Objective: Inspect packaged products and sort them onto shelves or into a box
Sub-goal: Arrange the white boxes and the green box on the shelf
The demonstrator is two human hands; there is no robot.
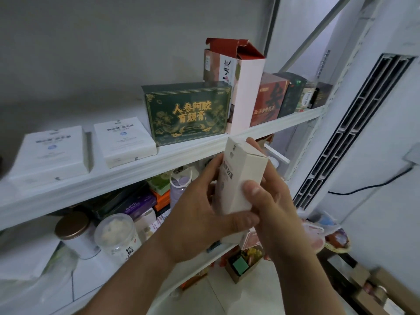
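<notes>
Hands (200, 214) (272, 201) gripping carton (241, 169), green box (188, 112) beyond

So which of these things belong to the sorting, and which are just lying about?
In the job: tall white carton, gripped by left hand and right hand; upper shelf.
Lying about: green box, opened red-flapped box, brown-lidded jar, black cable.
</notes>
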